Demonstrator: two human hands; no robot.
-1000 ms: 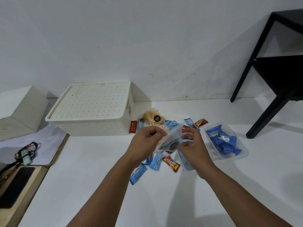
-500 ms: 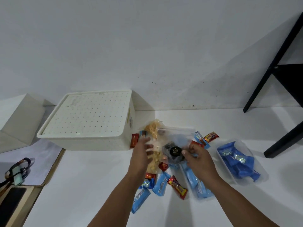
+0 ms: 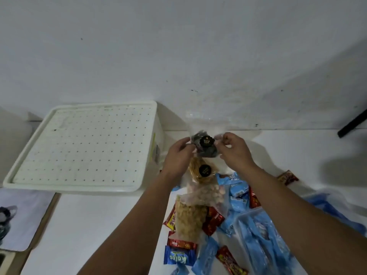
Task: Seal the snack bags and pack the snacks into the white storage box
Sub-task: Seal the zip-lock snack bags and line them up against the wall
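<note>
A clear snack bag [image 3: 205, 145] with dark contents and a round black label is held up near the wall. My left hand [image 3: 178, 153] pinches its left side and my right hand [image 3: 233, 149] pinches its right side. The white storage box [image 3: 79, 147] stands to the left with its perforated lid on. Below the bag lie a bag of yellow sticks with a black label [image 3: 200, 171], a clear bag of nuts [image 3: 202, 193] and a bag of pale puffed snack [image 3: 188, 219].
Blue wrapped bars [image 3: 238, 193] and red wrapped bars [image 3: 230, 261] are scattered on the white surface around my forearms. A clear tray of blue packets [image 3: 262, 235] sits at the lower right. A black furniture leg [image 3: 351, 124] shows at far right. A white mat [image 3: 25, 219] lies at left.
Both hands have lifted the dark-filled bag up and away toward the wall, off the pile. The view has tilted and come closer to the snacks.
</note>
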